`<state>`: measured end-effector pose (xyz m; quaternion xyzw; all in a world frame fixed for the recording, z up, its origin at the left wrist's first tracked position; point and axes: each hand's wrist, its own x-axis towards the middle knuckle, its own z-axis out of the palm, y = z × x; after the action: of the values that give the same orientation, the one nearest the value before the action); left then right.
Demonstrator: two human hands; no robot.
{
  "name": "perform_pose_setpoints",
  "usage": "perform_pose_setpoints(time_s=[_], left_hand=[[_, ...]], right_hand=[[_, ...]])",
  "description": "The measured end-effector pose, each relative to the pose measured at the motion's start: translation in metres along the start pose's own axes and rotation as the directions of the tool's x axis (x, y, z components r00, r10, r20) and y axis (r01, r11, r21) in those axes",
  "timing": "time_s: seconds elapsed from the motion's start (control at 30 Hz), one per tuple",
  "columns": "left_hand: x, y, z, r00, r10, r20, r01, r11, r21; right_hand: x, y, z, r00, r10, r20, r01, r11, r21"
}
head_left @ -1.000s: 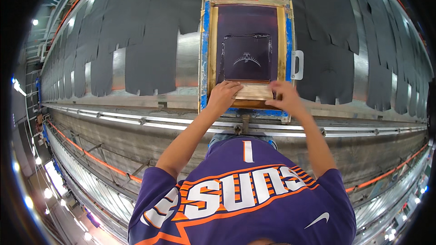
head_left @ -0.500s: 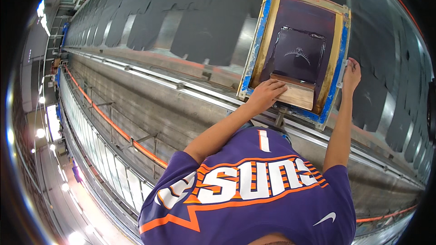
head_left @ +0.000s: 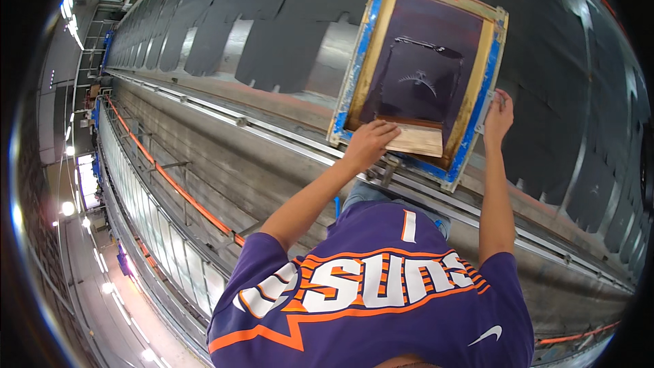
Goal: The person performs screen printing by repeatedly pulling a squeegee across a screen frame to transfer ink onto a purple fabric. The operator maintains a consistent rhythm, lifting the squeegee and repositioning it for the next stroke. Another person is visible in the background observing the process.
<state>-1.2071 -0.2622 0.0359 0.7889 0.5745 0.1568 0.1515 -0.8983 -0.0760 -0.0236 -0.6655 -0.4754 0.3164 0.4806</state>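
Note:
A screen-printing frame (head_left: pixel 375 24) with yellowed inner edges and blue tape holds a dark purple mesh (head_left: pixel 436 17) bearing a pale arched design inside a glossy square outline. A pale wooden squeegee (head_left: pixel 415 140) lies across the mesh's near end. My left hand (head_left: pixel 371 140) is closed over that squeegee's left end. On the frame's right side, my right hand (head_left: pixel 499 117) grips a small light-coloured side handle (head_left: pixel 481 125), which is partly hidden by the fingers.
Dark grey fabric pieces (head_left: pixel 272 54) lie along a long metal table, bordered on the near side by a steel rail (head_left: pixel 192 106). An orange pipe (head_left: pixel 170 177) runs through the lower left, beside another long table (head_left: pixel 146 211). Lights hang at the far left.
My right hand has left the squeegee's right end and taken hold of the side handle. My view has swung round; over the last half second the frame has shifted leftward in it.

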Motion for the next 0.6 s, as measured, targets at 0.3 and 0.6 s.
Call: perform_pose_setpoints(time_s=[0.3, 0.6], left_hand=[[-0.036, -0.012, -0.008, 0.992, 0.106, 0.069, -0.102, 0.993, -0.055], [0.125, -0.076, -0.006, 0.982, 0.185, -0.043, -0.185, 0.983, 0.014]], right_hand=[[0.004, 0.021, 0.017, 0.997, -0.083, -0.003, 0.081, 0.974, -0.210], [0.016, -0.086, -0.003, 0.820, -0.283, 0.497, 0.546, 0.644, -0.536]])
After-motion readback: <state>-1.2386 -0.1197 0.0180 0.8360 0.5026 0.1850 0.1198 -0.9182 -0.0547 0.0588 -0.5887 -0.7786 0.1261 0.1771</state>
